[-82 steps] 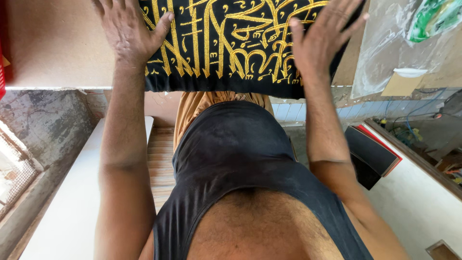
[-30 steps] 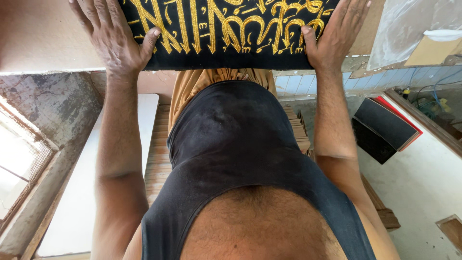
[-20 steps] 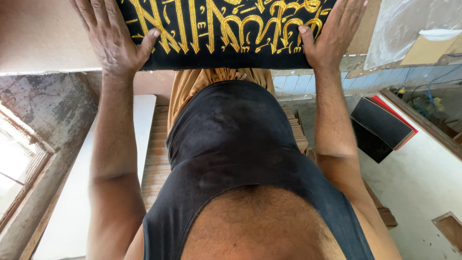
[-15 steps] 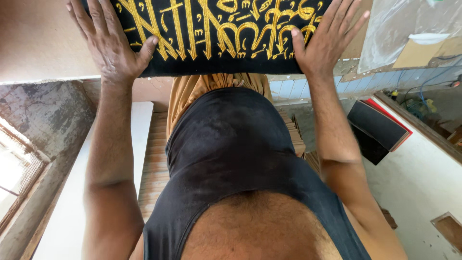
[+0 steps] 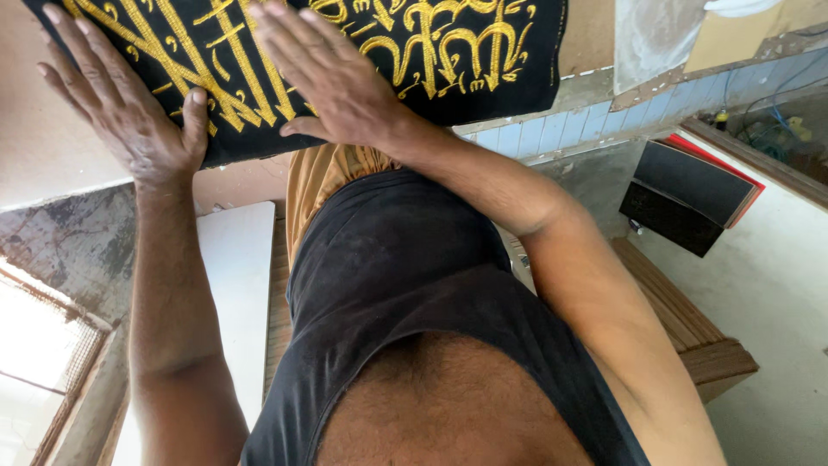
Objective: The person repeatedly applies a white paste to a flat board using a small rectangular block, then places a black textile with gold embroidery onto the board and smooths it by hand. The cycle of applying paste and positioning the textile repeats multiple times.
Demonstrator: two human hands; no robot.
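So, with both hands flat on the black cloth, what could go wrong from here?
1. The black cloth lies with its near edge at the edge of the table; a push toward the body may slide it off.
2. The right hand presses on the raised gold embroidery, so rubbing could snag threads.
3. The left hand sits only on the corner, so the cloth may wrinkle or turn unevenly.

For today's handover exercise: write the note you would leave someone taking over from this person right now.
Left hand: flat, fingers spread, on the left edge of the black cloth with gold embroidery.
Right hand: flat on the cloth's middle, grasping nothing.
The cloth lies spread on the tan work surface.
Done: cloth laid out flat under both palms.
Left: its right part lies uncovered by either hand.
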